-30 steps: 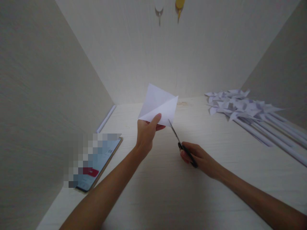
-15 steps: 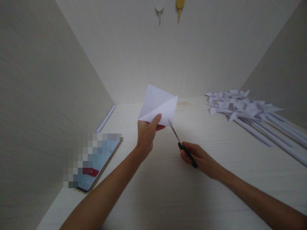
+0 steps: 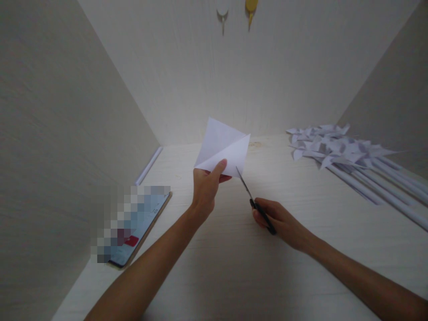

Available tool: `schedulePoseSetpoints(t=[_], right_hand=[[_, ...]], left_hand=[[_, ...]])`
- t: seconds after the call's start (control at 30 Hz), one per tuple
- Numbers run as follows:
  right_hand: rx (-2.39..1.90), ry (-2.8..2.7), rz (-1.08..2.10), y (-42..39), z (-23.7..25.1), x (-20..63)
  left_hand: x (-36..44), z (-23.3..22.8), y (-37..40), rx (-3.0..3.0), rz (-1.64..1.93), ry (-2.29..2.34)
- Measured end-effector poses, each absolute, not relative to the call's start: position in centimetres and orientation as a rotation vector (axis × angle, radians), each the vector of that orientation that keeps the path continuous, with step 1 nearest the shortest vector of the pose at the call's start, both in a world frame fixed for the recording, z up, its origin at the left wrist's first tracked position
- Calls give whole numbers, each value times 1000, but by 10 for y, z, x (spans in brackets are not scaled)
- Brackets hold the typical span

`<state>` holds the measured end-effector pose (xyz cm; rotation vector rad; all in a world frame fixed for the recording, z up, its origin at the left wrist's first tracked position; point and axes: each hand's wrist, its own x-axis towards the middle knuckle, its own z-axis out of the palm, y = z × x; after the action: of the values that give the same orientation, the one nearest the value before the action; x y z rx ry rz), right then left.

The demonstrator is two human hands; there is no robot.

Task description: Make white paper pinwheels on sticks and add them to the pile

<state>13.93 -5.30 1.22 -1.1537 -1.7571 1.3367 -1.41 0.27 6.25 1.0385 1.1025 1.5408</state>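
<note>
A square sheet of white paper (image 3: pixel 224 142) with a diagonal crease is held up over the surface. My left hand (image 3: pixel 209 185) pinches its lower edge, thumb on the near face and fingers behind. In my right hand (image 3: pixel 272 218) is a pair of scissors (image 3: pixel 262 216) with black handles, gripped with the blades pointing up and left. The blades meet the paper near its lower right corner, to the right of my left thumb. Whether the paper lies between the two blades is too fine to make out.
White paper pinwheels (image 3: pixel 337 145) on rolled paper sticks (image 3: pixel 364 185) lie piled at the right. A phone (image 3: pixel 142 227), partly pixelated, rests at the left, with a rolled paper stick (image 3: pixel 149 166) beyond it. Two hooks, one white (image 3: pixel 222 18) and one yellow (image 3: pixel 250 11), hang on the back wall.
Almost nothing differs. Hands, paper and scissors sit a few pixels further right, much as the surroundings do; the scissors stay at the same corner of the paper.
</note>
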Motion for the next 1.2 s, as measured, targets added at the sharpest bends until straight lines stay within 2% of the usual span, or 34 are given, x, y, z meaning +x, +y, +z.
schedulePoseSetpoints(t=[1.2], right_hand=[[-1271,-1850,1146,-55,18,142]], left_hand=[[-10,63,-2,1061,1509,1084]])
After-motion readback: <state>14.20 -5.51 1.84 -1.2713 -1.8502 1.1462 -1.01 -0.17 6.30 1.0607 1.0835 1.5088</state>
